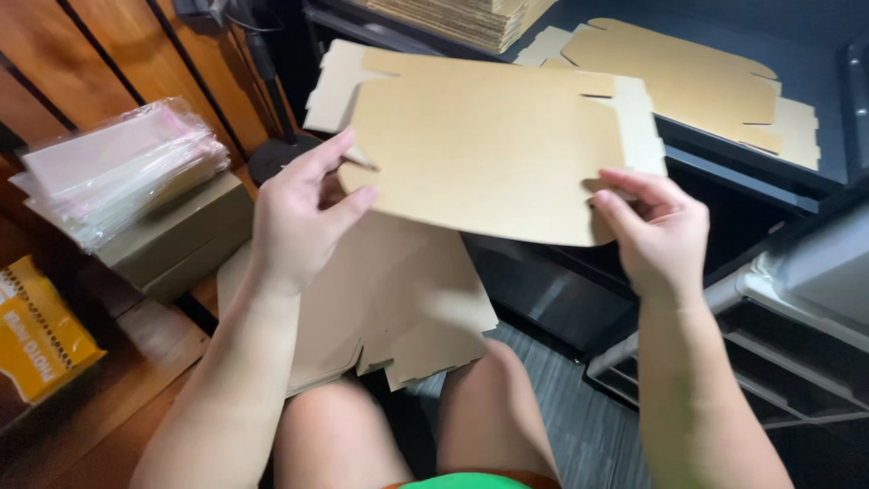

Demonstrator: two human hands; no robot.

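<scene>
A flat, die-cut brown cardboard box blank (489,145) is held up in front of me over my knees. My left hand (299,213) pinches its left edge between thumb and fingers. At the lower right edge my right hand (656,231) grips it, thumb on top. Below it, more flat cardboard blanks (407,308) rest on my lap, partly hidden by the left arm.
Another flat blank (688,81) lies on a dark shelf at the back right, and a stack of cardboard (471,18) sits at the top. Clear plastic bags (118,167) lie on a closed brown box (181,240) at left. A yellow packet (36,330) sits on the wooden floor.
</scene>
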